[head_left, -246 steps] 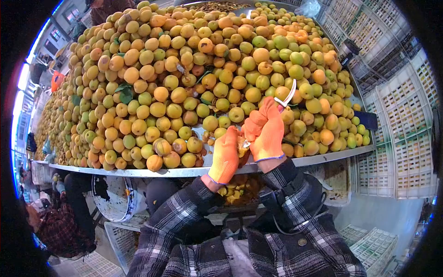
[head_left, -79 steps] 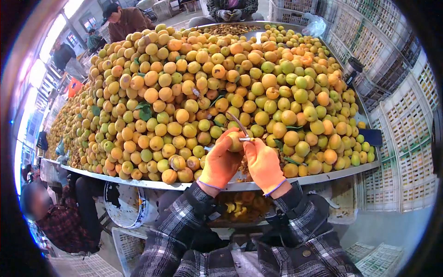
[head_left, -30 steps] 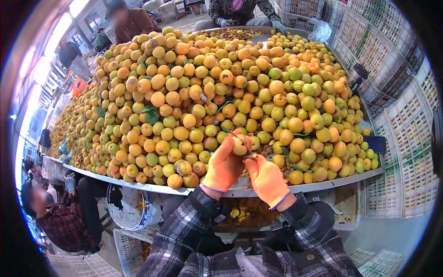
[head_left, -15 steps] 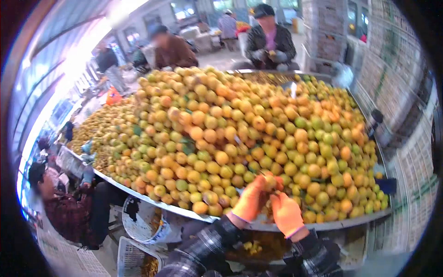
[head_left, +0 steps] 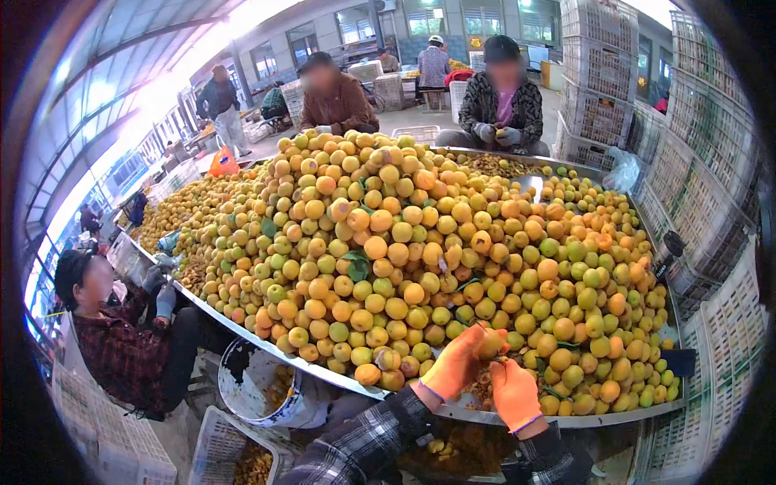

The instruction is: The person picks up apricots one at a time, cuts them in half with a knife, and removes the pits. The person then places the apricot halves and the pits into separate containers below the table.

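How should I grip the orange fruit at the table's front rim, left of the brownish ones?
Probably pinch the orange fruit by its rounded sides, coming from above and front left: it looks exposed there, while brownish fruits crowd its right and the pile rises behind.

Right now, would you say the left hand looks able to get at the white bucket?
Probably not straight away: the left hand is holding a fruit, and the metal table edge lies between it and the white bucket.

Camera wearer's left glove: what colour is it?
The left glove is bright orange, seen best in the head view.
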{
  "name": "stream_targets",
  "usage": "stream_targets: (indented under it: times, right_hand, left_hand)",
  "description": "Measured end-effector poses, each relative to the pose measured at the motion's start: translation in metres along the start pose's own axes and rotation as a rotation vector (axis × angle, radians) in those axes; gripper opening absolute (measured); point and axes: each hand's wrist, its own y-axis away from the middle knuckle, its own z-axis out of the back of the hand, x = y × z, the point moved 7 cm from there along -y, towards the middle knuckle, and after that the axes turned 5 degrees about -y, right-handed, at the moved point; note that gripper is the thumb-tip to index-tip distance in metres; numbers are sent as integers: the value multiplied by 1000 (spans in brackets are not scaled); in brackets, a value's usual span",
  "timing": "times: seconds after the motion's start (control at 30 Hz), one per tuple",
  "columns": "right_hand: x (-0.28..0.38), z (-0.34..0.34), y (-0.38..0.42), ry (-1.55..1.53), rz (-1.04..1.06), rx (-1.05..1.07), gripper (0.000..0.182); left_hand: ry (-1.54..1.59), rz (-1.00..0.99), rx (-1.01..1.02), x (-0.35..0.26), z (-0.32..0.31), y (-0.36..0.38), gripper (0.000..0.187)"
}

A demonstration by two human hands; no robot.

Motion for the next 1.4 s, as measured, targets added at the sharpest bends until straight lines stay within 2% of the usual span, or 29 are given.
stream_targets:
  times: [0.07, 0.13, 0.2, 0.27, 0.33, 0.37, 0.43, 0.47, 0.5, 0.53, 0.57, 0.63, 0.67, 0.77, 0.83, 0.9, 0.97, 1.03, 1.07, 1.13, 1.17, 1.23, 1.33, 1.4]
  right_hand:
    - [10, 5, -2, 53, 2, -66, 29]
    - [3, 0, -2, 93, -28, -30, 31]
    - [1, -4, -2, 131, -60, 8, 34]
    - [7, 0, -1, 96, -41, 42, 29]
    - [9, 1, -2, 79, -40, 89, 29]
    - [8, -1, -1, 61, -45, 136, 29]
    - [-13, -16, -1, 140, 106, 160, 28]
    - [2, -3, 0, 11, 37, 119, 25]
    - [-1, -4, -2, 8, 21, 111, 26]
    - [-1, -6, -1, 95, 96, 115, 26]
    - [-3, -3, -2, 9, 22, 17, 28]
    - [6, 4, -1, 71, 15, -45, 31]
    - [5, 5, -2, 77, 7, -42, 31]
    - [6, 2, -3, 89, -23, -4, 31]
    - [4, 0, -2, 109, -55, 31, 31]
    - [4, -3, -2, 156, -63, 74, 31]
    - [2, -4, -2, 171, -72, 92, 31]
    - [1, -5, -1, 187, -83, 110, 31]
    - [2, -3, -1, 166, -76, 97, 31]
    - [1, -2, -2, 146, -70, 80, 31]
    - [-3, -5, -3, 153, -81, 77, 31]
    - [-5, -7, -3, 159, -93, 75, 30]
    - [-7, -15, -1, 172, -122, 126, 30]
    - [-7, -16, -1, 91, -76, 90, 38]
  left_hand:
    - [25, 57, -3, 12, 7, 0, 60]
    - [95, 125, -51, 20, 10, 1, 53]
    - [41, 99, -44, 14, 14, 2, 53]
    - [-3, 77, -33, 12, 14, 3, 54]
    - [-391, 31, -117, -4, 12, 7, 51]
    - [-388, 38, -121, -8, 15, 7, 51]
    - [-734, -117, -92, -12, 14, 1, 59]
    - [-694, -131, -68, -10, 12, -1, 58]
    - [-652, -137, -54, -9, 12, -3, 58]
    - [-399, -115, -66, -6, 8, -5, 59]
    - [-153, -104, -91, 0, 7, -2, 60]
    - [44, -23, 5, 11, 12, -2, 61]
    - [44, 60, 76, 14, 8, 0, 63]
    - [-64, 78, -30, 15, 6, 4, 64]
    - [-53, 69, -2, 7, 3, 6, 60]
    - [-419, -63, -104, -8, 6, 9, 52]
    - [-513, -98, -143, -10, 3, 10, 51]
    - [-742, -209, -155, -15, -2, 11, 51]
    - [-743, -208, -153, -13, -3, 11, 51]
    - [-458, -194, -183, -8, 0, 10, 51]
    - [-458, -192, -180, -6, 4, 9, 51]
    - [-292, -42, -205, 7, 18, 5, 50]
    - [-386, -74, -244, 4, 22, 8, 48]
    - [-422, -92, -256, 0, 19, 9, 47]
